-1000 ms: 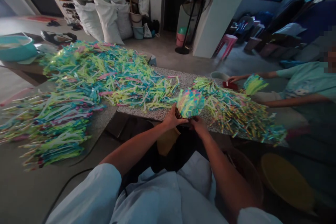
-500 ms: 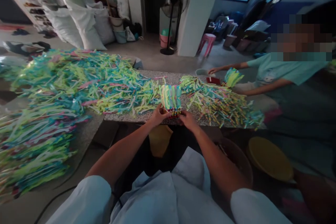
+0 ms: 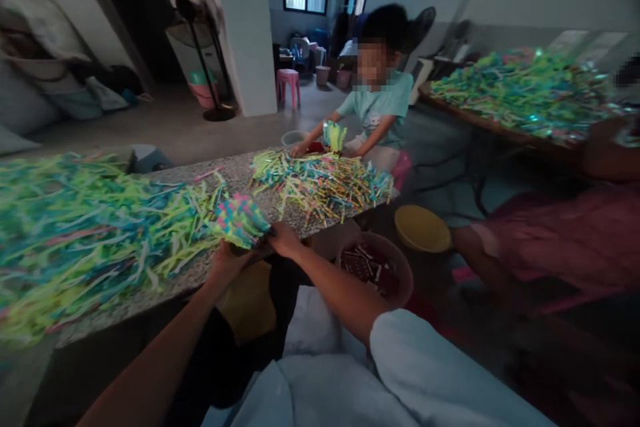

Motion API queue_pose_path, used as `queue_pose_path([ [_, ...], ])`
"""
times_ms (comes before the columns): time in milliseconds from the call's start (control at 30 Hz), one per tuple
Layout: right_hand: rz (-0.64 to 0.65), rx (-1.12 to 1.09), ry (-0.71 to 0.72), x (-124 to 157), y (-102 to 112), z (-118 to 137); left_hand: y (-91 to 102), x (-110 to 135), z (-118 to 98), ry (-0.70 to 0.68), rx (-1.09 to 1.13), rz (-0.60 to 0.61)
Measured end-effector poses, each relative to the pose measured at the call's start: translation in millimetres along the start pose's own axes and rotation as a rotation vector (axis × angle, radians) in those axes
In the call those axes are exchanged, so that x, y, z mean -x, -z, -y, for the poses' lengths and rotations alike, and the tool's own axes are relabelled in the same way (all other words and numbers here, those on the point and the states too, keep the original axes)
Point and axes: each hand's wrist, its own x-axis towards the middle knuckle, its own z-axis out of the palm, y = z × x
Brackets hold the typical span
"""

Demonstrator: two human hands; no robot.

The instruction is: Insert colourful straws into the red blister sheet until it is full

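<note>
Both my hands grip a tight bundle of colourful paper-tasselled sticks (image 3: 240,219) at the near edge of a speckled stone table (image 3: 240,173). My left hand (image 3: 226,261) is closed under the bundle's base, and my right hand (image 3: 283,239) is closed on its right side. The bundle leans to the left over the table edge. A big heap of green, blue and yellow tasselled sticks (image 3: 85,213) lies just left of my hands. A smaller pile of such sticks (image 3: 320,180) lies to the right on the same table.
A person in a teal shirt (image 3: 377,107) sits at the table's far end, holding a small bunch. A pink basin with sticks (image 3: 375,267) and a yellow bowl (image 3: 421,228) stand on the floor. Another heaped table (image 3: 520,90) and a person in pink (image 3: 550,233) are at the right. A standing fan (image 3: 197,20) is behind.
The view has swung sharply to the right, so the right-hand table and the person in pink appear. The bundle has tipped from upright to leaning left, still in both hands.
</note>
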Motion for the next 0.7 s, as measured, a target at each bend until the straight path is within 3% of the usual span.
queue_pose_path([
  [133, -0.027, -0.021, -0.021, 2, -4, 0, 3.4, 4, -7, 0.015, -0.048, -0.011],
  [267, -0.15, -0.162, -0.008, 18, -11, -5, 9.1, 11, -16, 0.006, -0.029, -0.002],
  [367, -0.189, -0.219, 0.022, 50, -14, -10, 14.4, 17, -13, -0.015, -0.023, 0.012],
  [533, -0.199, -0.213, 0.228, 123, -2, -32, 29.6, 29, 13, -0.133, -0.003, 0.056],
  [600, -0.257, -0.19, 0.151, 146, 8, -55, 37.2, 33, 25, -0.183, -0.008, 0.088],
  [700, -0.304, -0.085, -0.21, 176, 24, -106, 49.6, 38, 35, -0.199, -0.072, 0.122],
])
